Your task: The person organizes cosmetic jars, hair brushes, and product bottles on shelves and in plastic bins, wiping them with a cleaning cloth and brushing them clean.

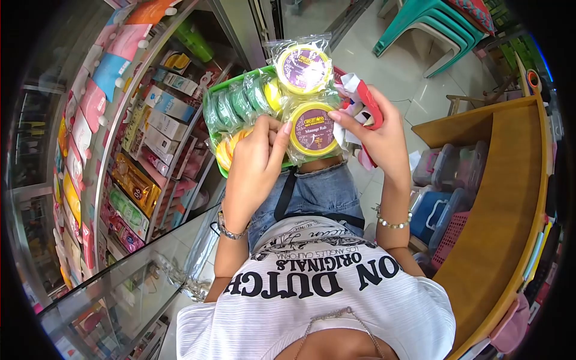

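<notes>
A yellow-rimmed tub of massage rub (314, 128), sealed in clear plastic, is in front of me, its purple label facing up. My left hand (255, 165) pinches the left side of its wrapper between thumb and fingers. Gripped in my right hand (377, 129) is a red and white cloth (367, 105), with the thumb against the tub's right edge. Just beyond lies a second wrapped tub (305, 67) with a similar label. Behind my left hand, a green basket (226, 77) over my lap holds several wrapped green tubs (240, 101) and yellow-orange ones (227, 150).
On the left stand shelves of packaged goods (159, 123) and a glass display case (120, 294). A curved wooden counter (501, 222) with plastic bins (435, 213) is at right. Stacked green stools (429, 30) stand at the upper right on the tiled floor.
</notes>
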`<state>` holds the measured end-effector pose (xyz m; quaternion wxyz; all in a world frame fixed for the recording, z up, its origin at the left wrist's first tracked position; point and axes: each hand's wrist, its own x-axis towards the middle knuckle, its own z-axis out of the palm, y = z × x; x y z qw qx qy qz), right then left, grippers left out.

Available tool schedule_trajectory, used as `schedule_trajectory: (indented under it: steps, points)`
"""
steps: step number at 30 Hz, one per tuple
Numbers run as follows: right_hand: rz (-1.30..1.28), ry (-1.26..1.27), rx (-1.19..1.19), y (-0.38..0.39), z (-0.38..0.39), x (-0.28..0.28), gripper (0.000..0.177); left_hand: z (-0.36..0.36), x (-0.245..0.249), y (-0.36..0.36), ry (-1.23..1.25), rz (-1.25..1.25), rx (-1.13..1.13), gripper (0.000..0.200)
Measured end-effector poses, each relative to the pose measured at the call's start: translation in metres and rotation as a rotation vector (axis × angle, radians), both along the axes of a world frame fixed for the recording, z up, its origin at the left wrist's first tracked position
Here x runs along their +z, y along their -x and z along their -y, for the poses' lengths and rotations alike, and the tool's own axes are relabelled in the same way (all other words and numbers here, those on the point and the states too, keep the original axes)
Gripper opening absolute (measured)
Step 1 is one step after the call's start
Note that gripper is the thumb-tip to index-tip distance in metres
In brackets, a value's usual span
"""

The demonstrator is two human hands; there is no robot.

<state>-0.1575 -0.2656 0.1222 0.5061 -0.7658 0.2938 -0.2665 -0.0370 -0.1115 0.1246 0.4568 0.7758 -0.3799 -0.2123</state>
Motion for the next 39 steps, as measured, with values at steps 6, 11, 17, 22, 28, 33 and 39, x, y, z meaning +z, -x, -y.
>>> schedule_trajectory:
  steps: [6,11,17,22,28,33,39]
  points:
    - [0.009,0.016,0.012,0.004,0.000,0.001,0.038,0.001,-0.002,0.001,0.018,0.078,-0.018,0.023]
    - [0.017,0.007,0.001,0.004,0.002,-0.001,0.039,0.003,-0.002,0.004,0.012,0.062,-0.016,0.023]
    - [-0.015,0.003,0.000,0.006,0.001,0.001,0.041,0.001,-0.005,0.004,0.029,0.023,0.022,0.023]
    - [0.075,-0.051,0.022,0.010,0.003,-0.001,0.038,-0.001,-0.005,0.003,0.030,-0.006,0.044,0.025]
    - [0.395,-0.348,-0.217,0.028,0.025,-0.016,0.027,-0.036,0.011,-0.016,-0.133,0.101,0.243,0.030]
    - [0.393,-0.718,-0.308,0.028,0.051,-0.074,0.025,-0.072,-0.029,-0.050,-0.170,0.068,0.399,0.033]
    - [0.334,-0.995,-0.089,0.006,0.042,-0.099,0.029,-0.076,-0.100,-0.080,0.316,-0.719,0.349,0.045]
